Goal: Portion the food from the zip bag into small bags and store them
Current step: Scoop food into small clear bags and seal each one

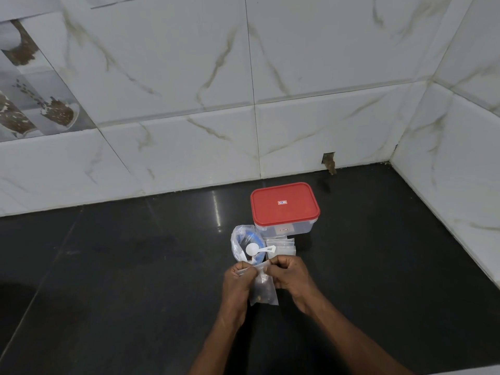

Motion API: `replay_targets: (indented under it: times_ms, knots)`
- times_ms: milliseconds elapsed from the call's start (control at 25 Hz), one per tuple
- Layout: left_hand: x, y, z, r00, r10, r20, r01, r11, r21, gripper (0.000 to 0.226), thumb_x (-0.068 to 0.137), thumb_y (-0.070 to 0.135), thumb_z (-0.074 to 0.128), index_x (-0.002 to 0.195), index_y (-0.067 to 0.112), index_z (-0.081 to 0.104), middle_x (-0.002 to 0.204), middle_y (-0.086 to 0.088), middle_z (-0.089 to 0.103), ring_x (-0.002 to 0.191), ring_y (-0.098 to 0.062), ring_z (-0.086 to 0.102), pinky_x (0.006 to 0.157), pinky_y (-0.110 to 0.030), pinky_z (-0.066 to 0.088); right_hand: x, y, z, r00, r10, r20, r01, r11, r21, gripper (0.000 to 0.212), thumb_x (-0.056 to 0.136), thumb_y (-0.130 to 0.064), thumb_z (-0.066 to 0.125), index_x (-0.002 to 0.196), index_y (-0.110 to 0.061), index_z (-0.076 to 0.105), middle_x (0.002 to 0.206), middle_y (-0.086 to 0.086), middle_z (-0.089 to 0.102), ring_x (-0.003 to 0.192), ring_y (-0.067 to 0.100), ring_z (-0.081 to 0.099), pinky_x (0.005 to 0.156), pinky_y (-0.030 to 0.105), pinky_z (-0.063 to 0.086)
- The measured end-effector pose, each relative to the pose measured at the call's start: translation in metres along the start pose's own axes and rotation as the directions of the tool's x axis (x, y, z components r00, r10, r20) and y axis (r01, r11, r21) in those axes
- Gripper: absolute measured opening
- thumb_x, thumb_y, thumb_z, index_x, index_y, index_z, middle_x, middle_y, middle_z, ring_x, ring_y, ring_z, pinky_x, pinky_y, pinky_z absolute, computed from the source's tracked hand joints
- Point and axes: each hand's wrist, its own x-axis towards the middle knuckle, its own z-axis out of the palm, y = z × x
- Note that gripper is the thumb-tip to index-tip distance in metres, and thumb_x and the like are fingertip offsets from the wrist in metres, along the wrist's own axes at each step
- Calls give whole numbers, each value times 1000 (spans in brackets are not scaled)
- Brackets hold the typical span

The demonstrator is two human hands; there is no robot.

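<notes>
Over a dark glossy counter (135,266), close to the corner of marble-look wall tiles (189,147): both hands raised just above the surface, meeting at the top of a small clear bag (264,290). Left hand (239,281) pinches the bag's upper edge on its side, fingers curled in. Right hand (290,276) pinches the same edge opposite, thumb and fingertips pressed to the strip. The two hands nearly touch. The bag hangs down between the wrists, with a little brownish food low inside; whether its top is sealed cannot be told. Just beyond the hands, the zip bag (240,239) stands slumped on the counter, mouth open, blue showing inside. A white plastic scoop (253,249) lies across its opening, handle pointing right. Just beside it on the right, a flat stack of empty small bags (282,246). Behind those, nearer the wall, a clear rectangular box (295,228) with a red lid (284,209) on it. Chipped gap in the tile (328,161) at the counter line farther back.
</notes>
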Motion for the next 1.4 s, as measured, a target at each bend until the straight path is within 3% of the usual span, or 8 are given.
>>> replay_targets:
  times_ms: [120, 200, 280, 520, 800, 1000, 1160, 1400]
  knots:
    - [1, -4, -4, 999, -24, 39, 27, 997, -72, 18, 77, 10, 67, 89, -2, 70, 95, -24, 74, 87, -36, 70, 79, -47, 59, 0, 0, 0, 999, -38, -11, 38, 999, -19, 7, 83, -3, 67, 83, -2, 73, 84, 12, 75, 84, 31, 72, 77, 42, 59]
    - [0, -7, -7, 998, -11, 68, 19, 992, -121, 27, 74, 15, 73, 94, -3, 72, 101, -27, 73, 93, -39, 69, 84, -50, 58, -1, 0, 2, 997, -72, -29, 71, 997, -43, 5, 81, -3, 69, 80, -2, 73, 81, 12, 75, 79, 26, 71, 71, 33, 58]
    - [-1, -8, -9, 997, 13, 79, -5, 995, -99, 20, 78, 14, 79, 93, 1, 76, 99, -23, 75, 94, -36, 71, 85, -49, 58, -3, 1, 5, 995, -95, -39, 93, 995, -42, 5, 81, -4, 70, 79, -2, 74, 80, 11, 75, 77, 22, 71, 69, 27, 57]
    - [-7, -4, -9, 995, 98, 37, -99, 994, 37, 5, 81, 9, 80, 83, 6, 78, 80, -15, 78, 71, -21, 72, 63, -31, 57, -7, 8, 10, 998, -51, 22, 52, 998, -42, 8, 86, -7, 68, 83, -5, 75, 82, 8, 76, 75, 16, 70, 70, 26, 56]
    - [-6, -7, -23, 993, 97, 67, -96, 995, -12, 6, 84, 9, 76, 83, 5, 80, 89, -21, 77, 88, -40, 72, 85, -54, 57, -3, 9, -4, 986, -138, -94, 123, 981, -150, 9, 82, -7, 71, 75, -11, 75, 75, 5, 75, 73, 20, 71, 74, 40, 59]
    - [-8, -1, -16, 979, 195, 60, -198, 979, 54, 9, 86, 4, 73, 79, 3, 78, 82, -16, 77, 83, -33, 74, 79, -45, 60, -4, 12, -5, 975, -186, -124, 168, 975, -142, 11, 86, -11, 65, 77, -12, 71, 77, 6, 72, 71, 12, 64, 70, 35, 55]
    - [-7, 3, -12, 972, 215, 96, -224, 970, 91, 9, 90, 8, 70, 85, 4, 76, 82, -10, 77, 79, -23, 74, 71, -30, 59, -8, 13, -9, 983, -181, -36, 178, 981, -77, 5, 87, -9, 68, 87, -8, 73, 83, 7, 75, 80, 21, 72, 73, 34, 59]
    - [-8, -5, -6, 971, 202, 131, -217, 970, 109, 5, 87, 11, 74, 91, 7, 76, 86, -9, 78, 84, -26, 75, 75, -37, 62, -6, 18, -11, 975, -207, -86, 189, 965, -181, 9, 83, -9, 70, 75, -12, 73, 72, 5, 71, 69, 17, 67, 65, 28, 55]
